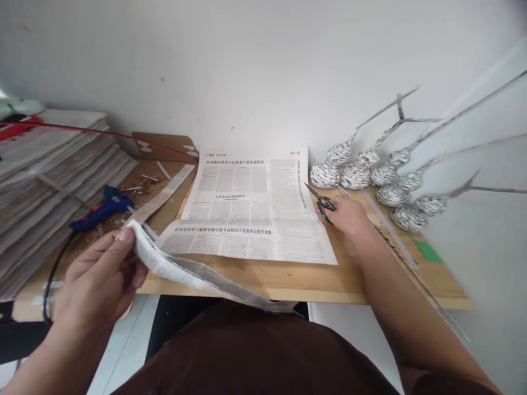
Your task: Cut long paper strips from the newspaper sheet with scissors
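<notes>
Between thumb and fingers, my left hand (109, 263) pinches one end of a long folded paper strip (177, 271). The strip hangs to the right, past the table's front edge, and its far end lies near the brown clothing. My right hand (348, 214) is at the black scissors (325, 204), with its fingers around the handles; the blades point up and left toward the newspaper. A printed newspaper sheet (242, 203) lies on the wooden table (288, 280), with a crease across its lower part.
Several woven paper gourd shapes (354, 174) stand at the right by the wall. At left are a newspaper stack (53, 181), a blue glue gun (101, 211) and scraps. A green piece (427, 250) and thin sticks lie at right.
</notes>
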Tool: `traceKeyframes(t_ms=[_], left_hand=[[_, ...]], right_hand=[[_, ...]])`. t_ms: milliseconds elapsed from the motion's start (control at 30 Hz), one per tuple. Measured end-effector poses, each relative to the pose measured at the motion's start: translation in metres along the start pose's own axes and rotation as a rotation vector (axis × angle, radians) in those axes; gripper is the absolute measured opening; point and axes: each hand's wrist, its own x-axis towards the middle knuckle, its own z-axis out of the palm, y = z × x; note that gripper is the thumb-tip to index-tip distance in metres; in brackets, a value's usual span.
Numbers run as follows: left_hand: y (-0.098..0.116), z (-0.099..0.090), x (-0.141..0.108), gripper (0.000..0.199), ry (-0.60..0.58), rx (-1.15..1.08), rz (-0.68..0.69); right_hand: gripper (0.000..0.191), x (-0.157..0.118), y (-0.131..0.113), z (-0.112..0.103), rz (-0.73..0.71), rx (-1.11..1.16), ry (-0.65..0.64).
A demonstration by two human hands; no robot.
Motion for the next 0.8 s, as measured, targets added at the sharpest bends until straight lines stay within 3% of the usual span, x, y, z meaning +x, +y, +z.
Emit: traceKeyframes(t_ms=[100, 167, 333, 467, 600, 667, 800], left_hand=[[0.017, 0.010, -0.004, 0.039, -0.063, -0.044, -0.026], [0.026, 0.019, -0.008, 0.040, -0.043, -0.103, 0.003], [0.037, 0.043, -0.008, 0.034, -0.143, -0.230, 0.021], [0.042, 0.064, 0.001, 0.031, -0.305, -0.276, 0.132], [0.054, 0.080, 0.009, 0.029, -0.324, -0.242, 0.321], [0.061, 0.082, 0.014, 0.024, -0.279, -0.241, 0.421], [0.075, 0.078, 0.032, 0.021, -0.142, -0.298, 0.528]], right_hand=[[0.015, -0.004, -0.002, -0.006, -0.013, -0.017, -0.022], [0.013, -0.011, -0.008, -0.012, -0.038, 0.004, -0.019], [0.026, -0.046, -0.044, -0.039, -0.174, 0.210, -0.112], [0.047, -0.082, -0.086, -0.050, -0.367, 0.859, -0.594], [0.074, -0.106, -0.115, -0.038, -0.409, 1.069, -0.877], [0.067, -0.113, -0.119, -0.029, -0.396, 1.093, -0.945], [0.033, -0.118, -0.116, -0.015, -0.272, 1.070, -0.957]])
